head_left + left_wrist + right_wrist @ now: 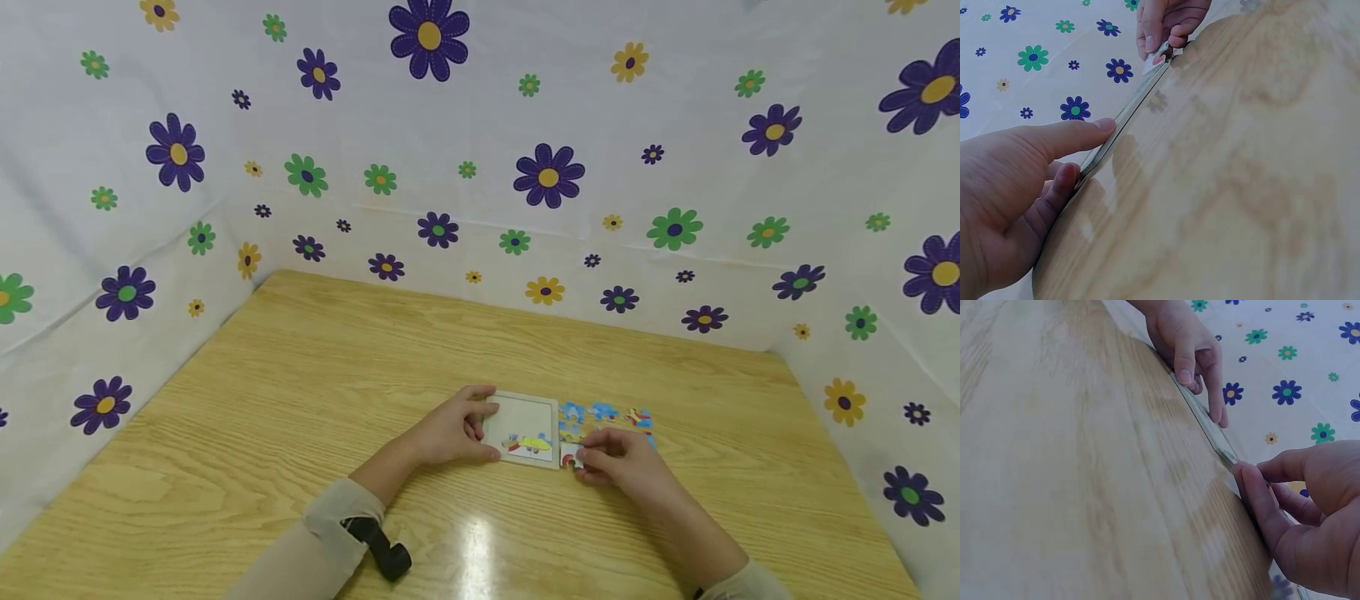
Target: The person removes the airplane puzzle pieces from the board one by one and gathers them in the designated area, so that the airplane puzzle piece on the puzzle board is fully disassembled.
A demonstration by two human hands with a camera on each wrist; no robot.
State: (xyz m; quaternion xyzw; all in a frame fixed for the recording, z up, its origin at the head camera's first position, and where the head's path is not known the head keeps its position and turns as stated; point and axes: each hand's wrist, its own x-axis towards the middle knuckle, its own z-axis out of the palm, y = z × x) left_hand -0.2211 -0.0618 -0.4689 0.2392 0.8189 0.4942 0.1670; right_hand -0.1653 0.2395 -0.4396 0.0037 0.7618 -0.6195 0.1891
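A shallow square puzzle tray point(521, 404) lies on the table, with a few fitted pieces point(531, 443) showing a yellow and red picture along its bottom edge. My left hand point(453, 427) holds the tray by its left side, thumb at the near corner and fingers farther up. Just off the tray's right edge, my right hand point(626, 462) pinches a white puzzle piece point(568, 454) with a red patch, seen tilted in the left wrist view. Loose blue and yellow pieces point(602, 411) lie right of the tray, some hidden behind the right hand.
The wood-grain table point(337, 358) extends around the tray. White cloth walls point(480, 117) printed with flowers stand along its back and sides. A black strap point(378, 546) hangs from the left sleeve.
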